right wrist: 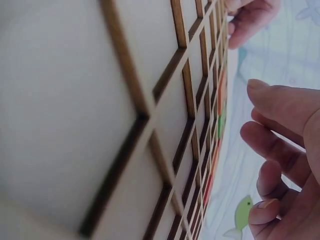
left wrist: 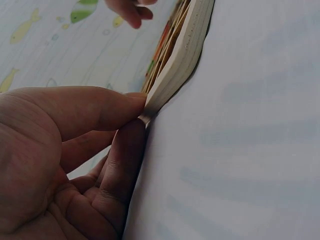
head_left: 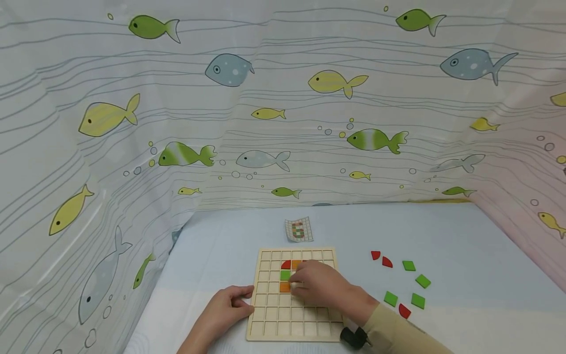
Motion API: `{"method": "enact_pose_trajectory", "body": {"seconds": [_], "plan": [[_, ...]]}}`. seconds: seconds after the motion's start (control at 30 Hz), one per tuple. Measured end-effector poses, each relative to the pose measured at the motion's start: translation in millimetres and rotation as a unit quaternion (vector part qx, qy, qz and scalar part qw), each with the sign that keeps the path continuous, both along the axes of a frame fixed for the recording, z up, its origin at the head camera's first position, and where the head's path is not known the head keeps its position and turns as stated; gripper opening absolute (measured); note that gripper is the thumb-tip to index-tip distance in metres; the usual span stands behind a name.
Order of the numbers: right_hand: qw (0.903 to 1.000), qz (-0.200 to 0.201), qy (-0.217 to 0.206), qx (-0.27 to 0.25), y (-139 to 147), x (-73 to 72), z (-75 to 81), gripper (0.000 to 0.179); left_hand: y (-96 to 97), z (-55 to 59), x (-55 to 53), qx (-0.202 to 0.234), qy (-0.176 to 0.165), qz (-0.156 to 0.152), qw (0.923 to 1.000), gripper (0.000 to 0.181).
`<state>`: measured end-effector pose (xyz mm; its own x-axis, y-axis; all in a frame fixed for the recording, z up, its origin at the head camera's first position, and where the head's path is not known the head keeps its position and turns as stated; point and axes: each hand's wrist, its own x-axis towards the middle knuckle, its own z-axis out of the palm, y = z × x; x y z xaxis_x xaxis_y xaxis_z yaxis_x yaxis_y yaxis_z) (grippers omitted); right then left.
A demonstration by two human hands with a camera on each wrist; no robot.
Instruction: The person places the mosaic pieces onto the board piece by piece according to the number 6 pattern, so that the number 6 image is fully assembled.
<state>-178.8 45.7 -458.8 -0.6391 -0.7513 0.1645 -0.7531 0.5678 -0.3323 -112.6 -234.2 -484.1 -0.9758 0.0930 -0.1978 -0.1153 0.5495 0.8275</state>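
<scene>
A wooden grid board lies before me. At its left edge, the thumb and forefinger of my left hand pinch the rim; the left wrist view shows both fingertips right at the board's side. Over the upper middle squares hovers my right hand, its fingers loosely bent. Thumb and fingers stand apart with nothing between them in the right wrist view. Beside those fingers sit a red quarter-round tile, an orange tile, a green tile and another orange tile. The right hand hides some squares.
Behind the board lies a small pattern card with a coloured design. To the right are scattered several green tiles and red quarter-round tiles. A fish-print curtain hangs around the table.
</scene>
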Motion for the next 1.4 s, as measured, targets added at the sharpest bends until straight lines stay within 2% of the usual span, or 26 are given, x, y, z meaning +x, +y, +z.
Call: {"method": "enact_pose_trajectory", "body": {"seconds": [0.23,0.6,0.8,1.17,1.4], "plan": [[0.9979,-0.045,-0.038,-0.027,20,4.3,-3.3,0.022,-1.4,-1.2,0.6,0.002,-0.006,0.003,1.0000,0.056],[0.9914,-0.103,-0.063,-0.050,56,13.9,1.5,0.026,-1.6,-2.7,1.3,-0.003,-0.006,0.007,0.9999,0.057],[0.9883,-0.123,-0.049,-0.076,77,20.4,-1.3,0.025,-0.3,-0.5,1.3,0.003,-0.005,0.003,1.0000,0.056],[0.9797,-0.185,-0.024,-0.073,117,29.4,-12.4,0.030,0.4,-1.6,0.2,0.004,-0.008,0.004,0.9999,0.056],[0.9748,-0.206,-0.016,-0.084,141,33.3,-19.3,0.036,0.6,-1.1,-0.3,0.008,-0.003,0.003,1.0000,0.056]]}}
